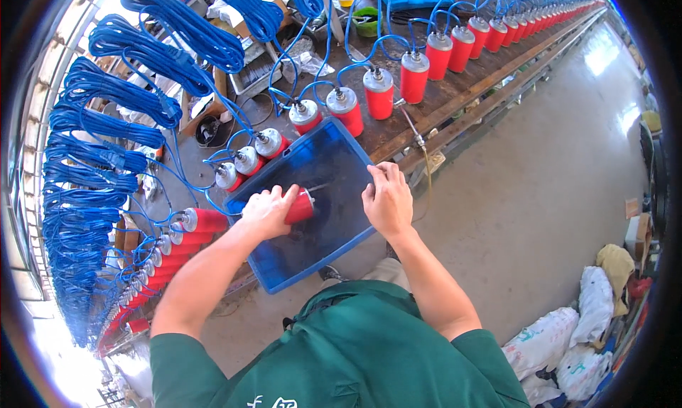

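My left hand (264, 213) is wrapped round a red cylinder (301, 208) with a metal end, lying tilted over a blue plastic crate (320, 262). A thin rod seems to stick out from the cylinder's end. On the crate's right rim, the fingers of my right hand (388, 198) are curled over the edge. Inside the crate I make out no other cylinder. Just beyond its far rim stand more red cylinders with silver caps, such as this one (345, 110), each wired to a blue cable. My fingers hide part of the held cylinder.
A long brown workbench (455, 99) carries the row of cylinders off to the far right and near left. Coiled blue cables (135, 53) hang along the left. A thin hose with a metal fitting (419, 139) hangs at the bench edge. White sacks (543, 340) lie at lower right.
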`<state>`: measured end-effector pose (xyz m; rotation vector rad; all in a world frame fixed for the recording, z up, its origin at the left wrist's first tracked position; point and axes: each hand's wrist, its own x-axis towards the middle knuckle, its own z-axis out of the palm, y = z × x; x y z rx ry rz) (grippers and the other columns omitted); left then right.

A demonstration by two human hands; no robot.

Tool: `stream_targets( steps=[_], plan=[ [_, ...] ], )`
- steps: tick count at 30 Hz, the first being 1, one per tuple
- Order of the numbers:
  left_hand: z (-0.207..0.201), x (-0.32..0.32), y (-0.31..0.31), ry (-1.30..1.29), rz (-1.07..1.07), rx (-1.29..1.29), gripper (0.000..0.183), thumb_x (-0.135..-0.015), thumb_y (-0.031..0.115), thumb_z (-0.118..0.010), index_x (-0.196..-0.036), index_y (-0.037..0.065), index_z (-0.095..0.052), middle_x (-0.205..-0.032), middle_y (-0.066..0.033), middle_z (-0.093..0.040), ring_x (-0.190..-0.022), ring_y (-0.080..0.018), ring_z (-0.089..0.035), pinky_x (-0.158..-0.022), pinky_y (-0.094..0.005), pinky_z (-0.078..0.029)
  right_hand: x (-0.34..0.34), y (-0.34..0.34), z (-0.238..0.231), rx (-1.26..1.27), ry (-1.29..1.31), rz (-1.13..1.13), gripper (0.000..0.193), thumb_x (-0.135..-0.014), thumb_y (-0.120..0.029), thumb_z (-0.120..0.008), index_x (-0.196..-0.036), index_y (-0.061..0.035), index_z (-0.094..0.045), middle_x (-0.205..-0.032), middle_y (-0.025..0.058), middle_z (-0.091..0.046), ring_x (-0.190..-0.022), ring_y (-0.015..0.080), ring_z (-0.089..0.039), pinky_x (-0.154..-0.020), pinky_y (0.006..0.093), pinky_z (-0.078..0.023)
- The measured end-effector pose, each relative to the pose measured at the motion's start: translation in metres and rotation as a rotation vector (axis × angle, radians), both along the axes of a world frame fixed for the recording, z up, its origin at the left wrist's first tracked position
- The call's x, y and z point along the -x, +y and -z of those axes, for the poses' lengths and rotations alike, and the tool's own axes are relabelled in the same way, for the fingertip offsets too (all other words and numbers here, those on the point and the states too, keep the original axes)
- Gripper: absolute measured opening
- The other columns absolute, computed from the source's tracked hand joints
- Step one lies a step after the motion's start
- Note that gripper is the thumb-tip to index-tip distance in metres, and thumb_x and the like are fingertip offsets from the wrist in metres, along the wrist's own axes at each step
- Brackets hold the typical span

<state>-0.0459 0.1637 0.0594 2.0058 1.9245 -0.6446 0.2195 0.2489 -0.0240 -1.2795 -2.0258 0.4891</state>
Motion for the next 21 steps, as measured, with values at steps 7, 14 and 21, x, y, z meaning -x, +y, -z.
stream_targets(
  steps=[7,14,21],
  plan=[
    [-0.066,-0.003,-0.015,0.142,0.081,0.085,0.102,-0.075,0.032,-0.088,-0.162,0.011,-0.039,-0.124,-0.0204,-0.064,-0.108,-0.037,-0.072,-0.088,-0.0483,-0.059,-0.002,0.0,0.0,0.018,-0.013,-0.01,0.04,-0.087,-0.01,-0.073,-0.127,-0.005,-0.072,-0.128,0.0102,-0.062,-0.116,0.0308,-0.063,-0.094,0.0437,-0.056],
    [-0.093,-0.005,-0.034,0.187,0.102,0.086,0.103,-0.075,0.034,-0.089,-0.163,0.012,-0.039,-0.122,-0.0187,-0.064,-0.104,-0.0352,-0.072,-0.082,-0.0462,-0.06,0.002,-0.003,-0.013,-0.114,0.019,-0.06,0.035,-0.085,-0.007,-0.073,-0.12,-0.0063,-0.074,-0.129,0.0101,-0.063,-0.122,0.0327,-0.06,-0.1,0.0463,-0.051],
    [-0.079,0.016,-0.089,0.098,0.203,-0.16,0.107,-0.068,0.038,-0.093,-0.16,0.016,-0.045,-0.112,-0.0122,-0.063,-0.098,-0.0304,-0.07,-0.079,-0.043,-0.058,0.052,-0.011,-0.039,0.412,0.024,-0.604,0.047,-0.099,-0.043,-0.074,-0.118,-0.0005,-0.074,-0.116,0.0184,-0.072,-0.113,0.0387,-0.067,-0.096,0.0454,-0.055]
  ],
)
